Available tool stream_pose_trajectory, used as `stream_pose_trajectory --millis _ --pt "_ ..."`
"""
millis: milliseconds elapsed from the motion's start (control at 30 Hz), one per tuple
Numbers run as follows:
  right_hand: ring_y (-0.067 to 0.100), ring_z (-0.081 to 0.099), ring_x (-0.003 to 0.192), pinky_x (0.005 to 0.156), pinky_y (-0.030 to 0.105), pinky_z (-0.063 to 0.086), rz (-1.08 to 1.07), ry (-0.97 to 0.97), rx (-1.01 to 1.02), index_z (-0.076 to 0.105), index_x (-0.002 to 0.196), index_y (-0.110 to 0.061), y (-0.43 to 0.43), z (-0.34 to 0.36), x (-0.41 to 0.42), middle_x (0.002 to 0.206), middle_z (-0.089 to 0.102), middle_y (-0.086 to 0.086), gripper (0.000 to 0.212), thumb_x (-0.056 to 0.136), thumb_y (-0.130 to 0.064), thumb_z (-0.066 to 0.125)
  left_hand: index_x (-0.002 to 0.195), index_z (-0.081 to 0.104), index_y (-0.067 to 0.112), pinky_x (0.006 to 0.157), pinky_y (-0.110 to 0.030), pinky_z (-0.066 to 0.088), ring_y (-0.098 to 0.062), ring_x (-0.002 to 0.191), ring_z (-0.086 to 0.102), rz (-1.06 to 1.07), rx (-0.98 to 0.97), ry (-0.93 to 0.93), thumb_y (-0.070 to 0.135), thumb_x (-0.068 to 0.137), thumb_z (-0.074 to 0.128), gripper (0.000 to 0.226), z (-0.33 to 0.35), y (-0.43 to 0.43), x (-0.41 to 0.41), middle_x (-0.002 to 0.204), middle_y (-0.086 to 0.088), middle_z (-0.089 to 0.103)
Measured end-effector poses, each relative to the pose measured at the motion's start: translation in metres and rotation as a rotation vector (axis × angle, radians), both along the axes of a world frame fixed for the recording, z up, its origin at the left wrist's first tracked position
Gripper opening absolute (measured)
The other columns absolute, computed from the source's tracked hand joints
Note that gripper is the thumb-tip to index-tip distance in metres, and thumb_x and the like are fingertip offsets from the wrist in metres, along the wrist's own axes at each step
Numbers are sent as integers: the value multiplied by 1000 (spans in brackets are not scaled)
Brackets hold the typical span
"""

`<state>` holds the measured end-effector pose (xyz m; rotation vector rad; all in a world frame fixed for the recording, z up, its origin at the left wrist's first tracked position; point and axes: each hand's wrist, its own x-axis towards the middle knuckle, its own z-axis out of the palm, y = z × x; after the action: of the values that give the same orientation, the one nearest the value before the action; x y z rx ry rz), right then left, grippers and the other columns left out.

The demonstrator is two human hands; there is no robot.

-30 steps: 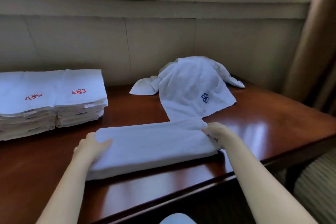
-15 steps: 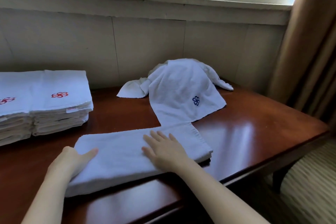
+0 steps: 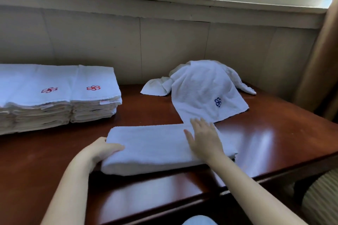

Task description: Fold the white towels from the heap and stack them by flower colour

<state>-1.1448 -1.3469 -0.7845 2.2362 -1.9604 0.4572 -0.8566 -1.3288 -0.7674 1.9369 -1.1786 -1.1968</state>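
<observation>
A white towel folded into a long strip (image 3: 157, 148) lies across the front of the brown table (image 3: 274, 137). My left hand (image 3: 102, 150) holds its left end, thumb on top and fingers tucked under the fold. My right hand (image 3: 204, 137) rests flat on the strip right of its middle, fingers straight. Behind it a heap of white towels (image 3: 199, 87) is draped against the wall, the top one showing a blue flower (image 3: 217, 101). At the left stand two stacks of folded towels with red flowers, one nearer the middle (image 3: 95, 95) and one at the edge (image 3: 33, 97).
The wall and window sill run behind the table. A brown curtain (image 3: 321, 60) hangs at the right. A striped seat cushion (image 3: 321, 199) shows below the table's right front edge.
My right hand left the strip's right end, slid to the middle and now lies a little right of it. The view shifted. My left hand stays on the left end.
</observation>
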Motion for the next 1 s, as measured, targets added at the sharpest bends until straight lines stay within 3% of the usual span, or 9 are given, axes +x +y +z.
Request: stream_pose_trajectory --millis 100,167,233,333,500,600,700,833,1000 --pt "21 1 148 118 45 2 461 -102 301 -4 153 -21 24 1 86 161 6 1 90 89 -62 44 109 58 3 52 -25 41 -21 67 60 138 -86 112 17 85 67 30 7 1 -6 91 -12 66" --pt "28 8 145 114 52 12 493 -36 352 -11 151 -28 37 -2 131 159 7 6 104 81 -58 60 99 58 7 52 -25 38 -21 65 54 239 -170 224 18 90 61 14 13 2 -6 89 -12 61" --pt "35 38 129 93 45 36 352 -59 235 0 151 -23 38 3 155 146 33 13 87 88 -31 59 85 57 12 51 -25 40 -19 60 52 313 -269 398 18 94 55 12 21 8 -6 76 -9 58" --pt "36 58 99 68 36 37 198 -325 98 41 127 -13 26 27 162 112 60 14 36 91 -11 43 96 54 15 45 -21 50 -21 63 60 324 -383 699 32 98 48 18 43 21 -1 80 -12 64" --pt "14 65 64 54 22 51 245 -1701 282 62 88 -8 12 103 145 73 69 2 17 94 -19 51 126 52 33 86 -32 42 -5 99 59 239 -798 79 41 95 50 33 80 36 21 103 17 63" --pt "13 69 56 45 23 52 132 -1995 199 62 97 -5 -23 123 114 71 71 4 21 96 -24 54 133 48 37 92 -33 38 -7 112 52 117 -826 -295 50 92 48 43 87 41 32 118 16 56" --pt "21 63 73 64 29 53 -111 -1899 175 58 110 -3 -50 81 88 90 65 10 19 95 -12 52 135 49 27 102 -40 38 -26 124 48 51 -655 -600 50 93 44 47 68 25 47 134 -3 55" --pt "33 61 95 81 43 52 -485 -1502 168 46 111 0 -51 2 57 113 57 21 17 95 -3 45 133 50 27 104 -38 38 -25 125 48 -147 -214 -678 48 97 40 43 18 5 60 135 -4 52" --pt "42 49 115 93 39 40 -431 -868 2 40 133 -4 -48 -5 57 134 41 24 44 92 -13 51 108 62 23 94 -33 43 -24 110 53 -240 -118 -594 42 96 46 28 -6 -1 63 118 -5 54"
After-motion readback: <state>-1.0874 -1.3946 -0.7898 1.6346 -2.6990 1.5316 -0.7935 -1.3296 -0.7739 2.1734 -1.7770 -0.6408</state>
